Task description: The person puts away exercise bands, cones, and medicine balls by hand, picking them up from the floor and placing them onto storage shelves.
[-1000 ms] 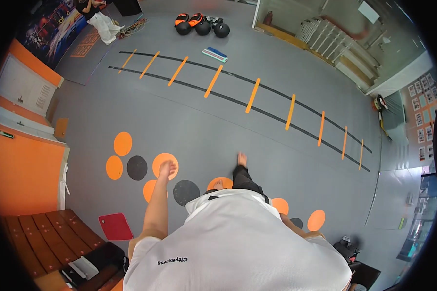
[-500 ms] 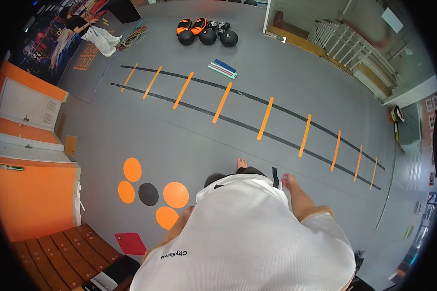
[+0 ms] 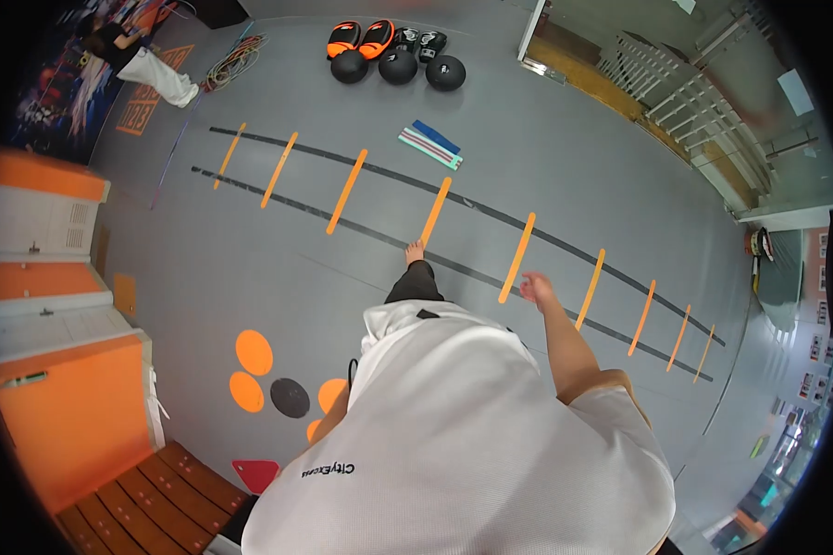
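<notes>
My right hand (image 3: 533, 286) is held out in front of my body, its fingers loosely apart with nothing in them. Below it on the grey floor lies a flat ladder pattern (image 3: 488, 277) with black side lines and orange rungs. Only part of my left forearm (image 3: 335, 418) shows beside my white shirt (image 3: 472, 435); the shirt hides the hand. One bare foot (image 3: 415, 251) is at the near black line, by the lower end of an orange rung (image 3: 436, 211).
Black balls (image 3: 398, 67), orange-black pads (image 3: 377, 39) and black gloves (image 3: 431, 44) lie ahead. Nearer are folded bands (image 3: 430, 146). Orange discs (image 3: 254, 352) and a black disc (image 3: 290, 398) lie left, near a wooden bench (image 3: 157, 499). Another person (image 3: 143, 65) stands far left.
My foot has moved forward to the ladder pattern's near line. My right arm has swung forward, while my left arm has gone further behind the shirt. The discs have slid lower in view.
</notes>
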Tool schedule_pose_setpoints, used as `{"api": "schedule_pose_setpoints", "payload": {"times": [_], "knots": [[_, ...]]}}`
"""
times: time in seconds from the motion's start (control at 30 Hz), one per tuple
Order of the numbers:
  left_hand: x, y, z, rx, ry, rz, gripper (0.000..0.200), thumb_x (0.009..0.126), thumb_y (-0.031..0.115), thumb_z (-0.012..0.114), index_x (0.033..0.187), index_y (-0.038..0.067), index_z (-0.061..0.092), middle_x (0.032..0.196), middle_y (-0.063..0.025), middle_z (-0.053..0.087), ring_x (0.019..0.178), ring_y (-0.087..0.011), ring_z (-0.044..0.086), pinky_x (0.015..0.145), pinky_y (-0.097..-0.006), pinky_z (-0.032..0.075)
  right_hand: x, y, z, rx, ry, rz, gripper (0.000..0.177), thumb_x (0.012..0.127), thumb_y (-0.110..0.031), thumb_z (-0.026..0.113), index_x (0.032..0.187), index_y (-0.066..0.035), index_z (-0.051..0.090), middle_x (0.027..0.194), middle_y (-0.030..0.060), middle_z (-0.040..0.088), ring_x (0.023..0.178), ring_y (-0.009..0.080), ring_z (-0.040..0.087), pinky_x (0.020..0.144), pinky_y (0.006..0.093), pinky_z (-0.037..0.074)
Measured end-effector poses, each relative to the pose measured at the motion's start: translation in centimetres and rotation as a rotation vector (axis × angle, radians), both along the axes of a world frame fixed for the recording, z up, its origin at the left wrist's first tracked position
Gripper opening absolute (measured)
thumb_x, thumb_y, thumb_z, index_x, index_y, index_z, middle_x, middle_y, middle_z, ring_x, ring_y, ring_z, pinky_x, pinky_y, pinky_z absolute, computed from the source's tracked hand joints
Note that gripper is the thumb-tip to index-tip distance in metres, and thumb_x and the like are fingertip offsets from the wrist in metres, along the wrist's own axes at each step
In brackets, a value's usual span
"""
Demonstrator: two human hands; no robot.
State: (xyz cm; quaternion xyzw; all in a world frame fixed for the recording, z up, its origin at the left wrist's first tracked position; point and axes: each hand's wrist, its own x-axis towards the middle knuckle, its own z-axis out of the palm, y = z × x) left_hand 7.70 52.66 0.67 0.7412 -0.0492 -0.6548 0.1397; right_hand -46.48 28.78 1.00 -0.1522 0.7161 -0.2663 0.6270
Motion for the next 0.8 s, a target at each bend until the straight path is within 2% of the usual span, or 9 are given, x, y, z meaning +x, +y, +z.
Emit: {"api": "schedule_pose_setpoints", "payload": {"times": [0.13, 0.2, 0.23, 0.27, 0.47, 0.6, 0.67, 0.73, 0.8], "knots": [[5.4, -17.6, -0.3, -0.029, -0.025, -0.026, 0.023, 0.084, 0.026, 0.051, 0.066, 0.011, 0.053, 0.062, -0.0052, 0.052, 0.050, -0.0165, 0.050, 0.042, -0.0330, 0.039, 0.0, 3.3, -3.0, 0.284, -0.100, -0.258, 0.028, 0.086, -0.024, 0.052, 0.109, -0.009, 0.059, 0.082, 0.0100, 0.061, 0.063, 0.0204, 0.061, 0.055, 0.0318, 0.050], [7.5, -27.9, -0.7, 0.088, -0.172, -0.023, 0.021, 0.084, 0.026, 0.052, 0.072, 0.009, 0.055, 0.065, -0.0076, 0.054, 0.052, -0.0184, 0.052, 0.042, -0.0336, 0.040, 1.0, 3.8, -3.5, 0.446, -0.040, -0.328, 0.030, 0.086, -0.024, 0.051, 0.111, -0.010, 0.058, 0.088, 0.0113, 0.060, 0.066, 0.0214, 0.061, 0.057, 0.0344, 0.050], [11.1, -31.8, -4.8, -0.054, -0.020, 0.087, 0.018, 0.084, 0.025, 0.053, 0.078, 0.008, 0.055, 0.067, -0.0080, 0.057, 0.053, -0.0191, 0.054, 0.042, -0.0335, 0.040, 1.8, 3.7, -3.0, 0.464, -0.045, -0.342, 0.030, 0.086, -0.024, 0.051, 0.111, -0.010, 0.058, 0.088, 0.0113, 0.060, 0.066, 0.0214, 0.061, 0.057, 0.0344, 0.050], [10.9, -37.7, -2.1, -0.063, -0.143, -0.172, 0.018, 0.084, 0.026, 0.054, 0.082, 0.008, 0.056, 0.069, -0.0073, 0.058, 0.055, -0.0194, 0.056, 0.042, -0.0332, 0.041, 2.5, 3.8, -2.5, 0.472, -0.068, -0.382, 0.030, 0.087, -0.027, 0.050, 0.112, -0.011, 0.057, 0.089, 0.0091, 0.060, 0.069, 0.0192, 0.060, 0.059, 0.0338, 0.049], [3.0, -65.0, 6.2, -0.403, -0.129, -0.381, 0.030, 0.086, 0.032, 0.055, 0.105, 0.010, 0.058, 0.089, -0.0048, 0.063, 0.079, -0.0156, 0.062, 0.069, -0.0317, 0.047, 5.7, -3.9, -1.6, 0.458, -0.154, -0.519, 0.034, 0.089, -0.035, 0.048, 0.112, -0.011, 0.057, 0.095, 0.0079, 0.062, 0.073, 0.0155, 0.059, 0.061, 0.0327, 0.048], [-1.9, -74.8, 5.7, -0.408, -0.108, -0.457, 0.030, 0.089, 0.034, 0.053, 0.106, 0.009, 0.058, 0.090, -0.0041, 0.063, 0.083, -0.0148, 0.062, 0.073, -0.0305, 0.046, 3.9, -12.9, -6.1, 0.318, -0.272, -0.481, 0.036, 0.090, -0.039, 0.049, 0.109, -0.009, 0.056, 0.089, 0.0077, 0.062, 0.067, 0.0157, 0.060, 0.052, 0.0273, 0.047], [-2.7, -77.5, 4.2, -0.383, -0.098, -0.570, 0.029, 0.091, 0.031, 0.050, 0.108, 0.009, 0.058, 0.095, -0.0049, 0.063, 0.089, -0.0158, 0.062, 0.076, -0.0307, 0.047, 4.7, -20.2, -6.4, 0.383, -0.090, -0.530, 0.036, 0.090, -0.040, 0.050, 0.106, -0.009, 0.057, 0.085, 0.0073, 0.062, 0.065, 0.0159, 0.062, 0.047, 0.0239, 0.045], [-3.3, -79.3, 2.8, -0.271, -0.090, -0.623, 0.029, 0.092, 0.032, 0.049, 0.108, 0.009, 0.058, 0.095, -0.0049, 0.063, 0.090, -0.0156, 0.062, 0.077, -0.0305, 0.046, 3.9, -25.1, -10.2, 0.288, -0.179, -0.440, 0.035, 0.088, -0.040, 0.051, 0.105, -0.010, 0.058, 0.085, 0.0061, 0.062, 0.071, 0.0160, 0.063, 0.054, 0.0262, 0.048], [-2.9, -80.1, 0.6, -0.148, -0.072, -0.665, 0.030, 0.092, 0.033, 0.049, 0.108, 0.009, 0.058, 0.095, -0.0049, 0.063, 0.090, -0.0153, 0.062, 0.077, -0.0303, 0.046, 5.2, -32.9, -10.1, 0.341, -0.096, -0.395, 0.035, 0.087, -0.040, 0.052, 0.105, -0.010, 0.059, 0.086, 0.0060, 0.062, 0.078, 0.0162, 0.063, 0.063, 0.0289, 0.050]]}}
